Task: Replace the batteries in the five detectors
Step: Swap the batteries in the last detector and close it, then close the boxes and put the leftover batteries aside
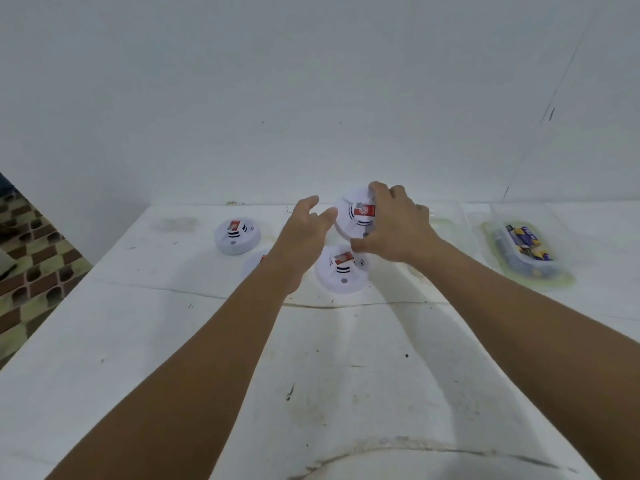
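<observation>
Round white detectors with red labels lie on a white table (pixel 346 358). My right hand (pixel 394 226) grips one detector (pixel 349 216) by its rim and holds it tilted above the table. My left hand (pixel 304 230) reaches toward that detector with fingers straight, fingertips close to its left edge. Below them a second detector (pixel 341 275) lies flat. A third detector (pixel 237 235) sits to the left. A fourth detector (pixel 252 266) is mostly hidden under my left wrist. A clear tray (pixel 530 271) of purple and yellow batteries (pixel 523 249) rests at the right.
A white wall rises right behind the table's far edge. Another clear empty-looking tray (pixel 446 220) lies between my right hand and the battery tray. The table's left edge drops to a patterned brown and green floor (pixel 31 268).
</observation>
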